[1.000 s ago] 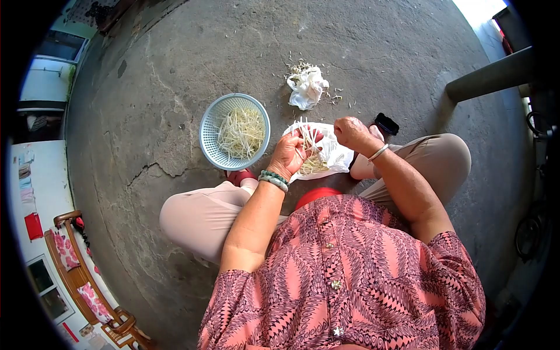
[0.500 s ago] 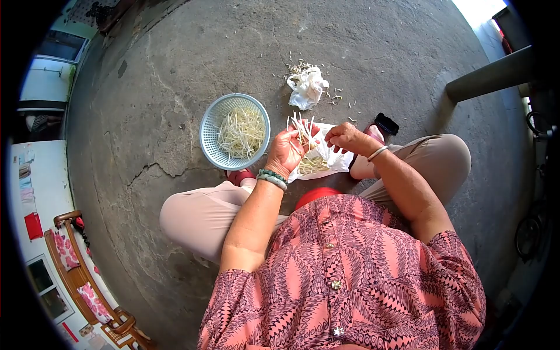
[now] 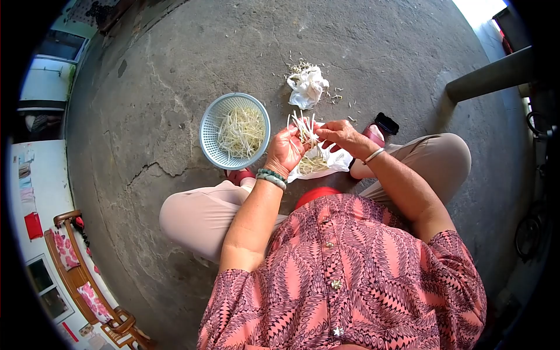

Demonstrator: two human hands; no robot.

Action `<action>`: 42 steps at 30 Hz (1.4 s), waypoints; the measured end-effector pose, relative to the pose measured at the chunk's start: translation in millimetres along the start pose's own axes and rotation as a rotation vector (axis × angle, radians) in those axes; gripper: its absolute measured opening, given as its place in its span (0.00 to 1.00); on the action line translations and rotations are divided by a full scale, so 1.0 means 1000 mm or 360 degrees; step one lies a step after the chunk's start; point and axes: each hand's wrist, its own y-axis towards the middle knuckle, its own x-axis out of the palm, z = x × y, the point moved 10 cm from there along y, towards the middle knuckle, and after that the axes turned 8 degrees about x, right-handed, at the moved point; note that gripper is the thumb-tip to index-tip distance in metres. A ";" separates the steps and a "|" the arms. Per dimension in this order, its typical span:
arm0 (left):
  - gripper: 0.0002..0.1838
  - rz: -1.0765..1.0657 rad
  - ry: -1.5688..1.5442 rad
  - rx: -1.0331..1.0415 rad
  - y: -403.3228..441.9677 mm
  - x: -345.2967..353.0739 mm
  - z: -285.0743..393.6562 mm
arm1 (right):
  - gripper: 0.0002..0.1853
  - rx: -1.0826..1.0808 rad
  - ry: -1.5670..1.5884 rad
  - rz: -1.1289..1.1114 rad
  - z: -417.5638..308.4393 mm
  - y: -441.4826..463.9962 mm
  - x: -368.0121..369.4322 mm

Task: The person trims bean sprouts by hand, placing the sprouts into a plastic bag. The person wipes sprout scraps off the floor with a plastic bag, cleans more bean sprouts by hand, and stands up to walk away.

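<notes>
My left hand (image 3: 286, 150) is closed around a small bunch of bean sprouts (image 3: 304, 126), their pale stems standing up past the fingers. My right hand (image 3: 345, 137) has its fingertips at the right side of that bunch, thumb and fingers drawn together; whether a sprout is between them is too small to make out. Below both hands lies an open white plastic bag (image 3: 335, 165) with more sprouts (image 3: 312, 164) in it. To the left of my left hand stands a light blue plastic colander (image 3: 206, 140) holding a heap of sprouts (image 3: 241, 134).
A crumpled white bag (image 3: 307, 88) lies on the concrete floor (image 3: 157, 76) with small scraps (image 3: 300, 66) around it. A dark object (image 3: 386, 123) is beside my right shoe. A grey post (image 3: 490, 74) stands at right, a wooden bench (image 3: 81, 268) at lower left.
My right hand has moved left, from above the bag to the bunch of sprouts. My left hand stays nearly still with its bunch.
</notes>
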 end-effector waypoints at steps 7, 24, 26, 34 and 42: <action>0.19 -0.0142 -0.0002 -0.0059 -0.001 0.008 -0.004 | 0.21 -0.0100 -0.0188 0.0059 -0.007 0.000 0.007; 0.18 -0.0002 0.0019 0.0058 0.002 -0.003 0.000 | 0.09 -0.1018 -0.0923 0.0747 -0.066 -0.048 0.021; 0.18 0.0058 0.0090 0.0101 0.006 -0.015 0.000 | 0.10 -0.1097 -0.1128 0.0694 -0.064 -0.051 0.038; 0.16 0.0144 0.0069 0.0156 0.001 -0.007 -0.004 | 0.12 -0.0866 -0.1464 0.0632 -0.049 -0.034 0.048; 0.16 0.0162 0.0072 0.0113 0.000 -0.013 -0.008 | 0.05 -0.1021 -0.1096 0.0580 -0.046 -0.027 0.040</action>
